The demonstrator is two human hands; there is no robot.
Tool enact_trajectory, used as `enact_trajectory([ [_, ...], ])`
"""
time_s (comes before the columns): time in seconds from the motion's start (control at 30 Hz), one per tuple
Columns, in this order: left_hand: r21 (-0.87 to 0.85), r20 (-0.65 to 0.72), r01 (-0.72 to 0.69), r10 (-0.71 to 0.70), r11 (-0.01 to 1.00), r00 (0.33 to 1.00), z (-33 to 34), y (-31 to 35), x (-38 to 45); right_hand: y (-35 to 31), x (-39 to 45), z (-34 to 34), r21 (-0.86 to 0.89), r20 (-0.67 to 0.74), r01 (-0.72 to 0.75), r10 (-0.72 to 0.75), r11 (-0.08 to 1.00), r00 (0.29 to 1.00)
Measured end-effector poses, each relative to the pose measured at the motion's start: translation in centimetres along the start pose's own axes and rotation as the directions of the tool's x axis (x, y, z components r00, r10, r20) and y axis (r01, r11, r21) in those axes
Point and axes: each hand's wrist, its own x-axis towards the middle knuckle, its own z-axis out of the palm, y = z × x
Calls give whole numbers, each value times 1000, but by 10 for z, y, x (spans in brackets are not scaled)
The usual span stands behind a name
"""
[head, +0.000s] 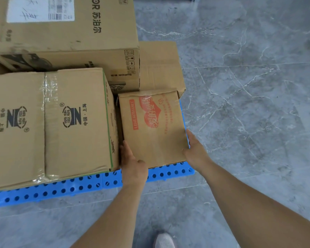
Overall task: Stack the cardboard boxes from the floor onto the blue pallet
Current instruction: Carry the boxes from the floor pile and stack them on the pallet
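Note:
A small cardboard box with a red heart print (153, 127) sits on the blue pallet (82, 185) at its front right corner. My left hand (132, 163) holds the box's near left corner, thumb on top, fingers down in the gap beside the big taped box (48, 126). My right hand (195, 149) lies flat against the small box's right side near the front corner. A large SUPOR box (70, 38) stands behind, and a plain box (159, 67) lies behind the small one.
Grey marble-pattern floor tiles (249, 86) stretch to the right and in front of the pallet. My shoe (164, 241) shows at the bottom edge. The pallet's perforated front strip is bare.

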Motion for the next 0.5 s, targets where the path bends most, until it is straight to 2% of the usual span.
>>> enact_trajectory([
  [0.2,-28,29,-28,28,999,999,-16,13,-40,-21,-45,-12,-78,-23,39,-41,996,999],
  [0.37,-2,86,48,-48,999,995,-46,22,-97,-47,-105,-24,-167,18,78,-76,983,997],
  [0.5,46,75,113,-116,993,990,-82,28,-145,-72,-159,-35,-210,73,67,-52,975,996],
])
